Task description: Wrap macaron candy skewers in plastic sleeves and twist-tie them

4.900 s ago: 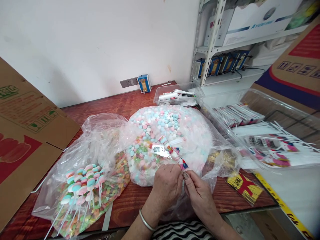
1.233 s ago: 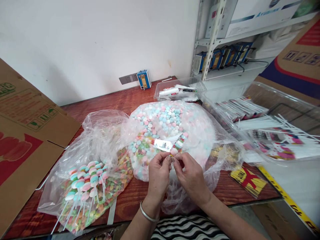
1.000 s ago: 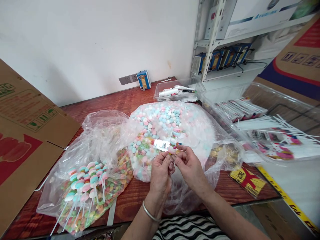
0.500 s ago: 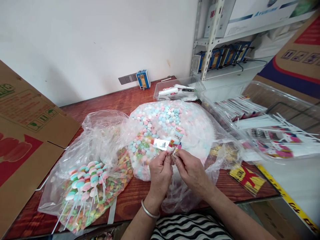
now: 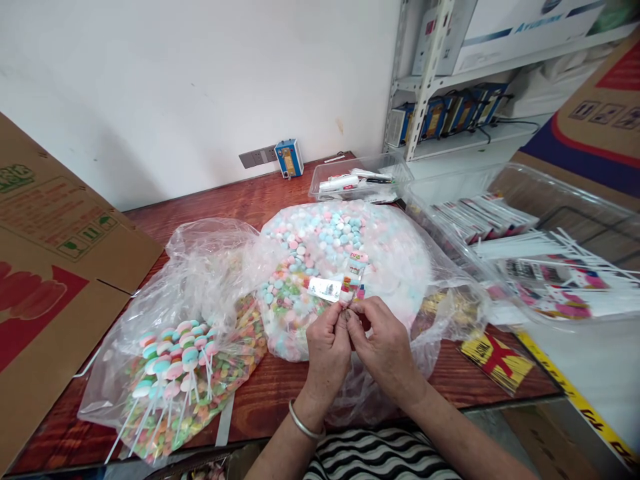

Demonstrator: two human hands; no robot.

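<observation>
A: Is anything reading clearly on the left?
B: The cardboard box (image 5: pixel 50 267) is showing green print too blurred to read. Beside it the lollipop bag (image 5: pixel 175 360) is lying on the table (image 5: pixel 225 200), touching the pastel candy bag (image 5: pixel 320 247).
A: And the hands?
B: The left hand (image 5: pixel 327 347) and right hand (image 5: pixel 387 350) are pinching the foot of a wrapped candy stick (image 5: pixel 354 277) over that bag, its long axis pointing away from the person and its silver tag (image 5: pixel 324 289) sticking out leftwards. The clear tray (image 5: pixel 575 213) is sitting at the right

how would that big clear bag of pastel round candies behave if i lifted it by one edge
Probably floppy: the clear plastic bag of pastel round candies is thin, crinkled film. Likely heavy, since it bulges full. Loose pieces would probably slide toward the low end.
</observation>
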